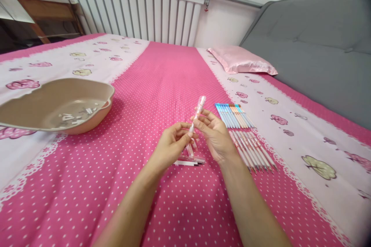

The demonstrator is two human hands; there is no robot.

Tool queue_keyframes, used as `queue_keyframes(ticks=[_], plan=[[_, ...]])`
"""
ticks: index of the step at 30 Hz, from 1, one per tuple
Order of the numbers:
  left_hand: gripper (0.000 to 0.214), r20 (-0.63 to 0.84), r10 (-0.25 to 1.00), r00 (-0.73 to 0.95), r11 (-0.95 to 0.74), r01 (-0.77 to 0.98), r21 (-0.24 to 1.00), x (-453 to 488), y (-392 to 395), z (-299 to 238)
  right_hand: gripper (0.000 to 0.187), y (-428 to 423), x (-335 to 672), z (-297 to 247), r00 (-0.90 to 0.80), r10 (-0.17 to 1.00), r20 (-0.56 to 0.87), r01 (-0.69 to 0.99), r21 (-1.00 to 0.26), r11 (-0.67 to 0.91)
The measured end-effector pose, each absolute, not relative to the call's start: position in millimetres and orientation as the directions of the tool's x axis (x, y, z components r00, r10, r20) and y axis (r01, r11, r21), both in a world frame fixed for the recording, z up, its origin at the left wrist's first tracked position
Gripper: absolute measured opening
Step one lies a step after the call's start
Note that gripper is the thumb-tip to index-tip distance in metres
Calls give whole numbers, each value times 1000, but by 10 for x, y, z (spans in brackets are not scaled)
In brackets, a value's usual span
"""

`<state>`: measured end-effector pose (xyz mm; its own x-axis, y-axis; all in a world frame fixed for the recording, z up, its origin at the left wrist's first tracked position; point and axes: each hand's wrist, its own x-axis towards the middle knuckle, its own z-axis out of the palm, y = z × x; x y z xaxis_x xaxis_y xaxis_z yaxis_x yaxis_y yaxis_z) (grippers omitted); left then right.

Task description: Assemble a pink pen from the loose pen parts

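A slim pink-and-white pen (199, 105) with a clear upper end is held tilted between both hands. My left hand (174, 141) pinches its lower end with thumb and fingers. Higher up the barrel, my right hand (213, 131) grips the same pen. Below them on the bedspread lie a few loose pen parts (187, 163), white with dark ends, partly hidden by my left hand. To the right is a row of pink-patterned pens (252, 150), tips toward me. Just behind that row lie blue and peach pens (234, 115), side by side.
At the left stands a beige basin (95, 117) with small white pieces inside. A pink pillow (242, 61) lies at the back right, beside a grey padded headboard (313, 46). A white radiator (139, 11) runs along the wall behind the pink dotted bedspread (174, 73).
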<state>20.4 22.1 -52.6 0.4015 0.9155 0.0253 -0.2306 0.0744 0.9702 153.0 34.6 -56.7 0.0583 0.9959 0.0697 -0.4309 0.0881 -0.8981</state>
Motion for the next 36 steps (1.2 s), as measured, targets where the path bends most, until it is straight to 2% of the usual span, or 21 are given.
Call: queue_keyframes(ticks=[6,13,21,36], plan=[[28,7,918,395,88,-222,971,192,227,-536,37,332,1500,-543,59,996,64,-394,-915,82],[22,5,936,351,89,-253,963,197,223,-536,23,323,1522,-514,5,993,117,-393,-913,110],[17,9,936,351,87,-258,962,199,223,-533,35,309,1520,-519,-50,997,62,-434,-900,34],[18,24,918,396,68,-217,974,188,235,-541,34,341,1522,-559,16,999,40,-472,-880,43]])
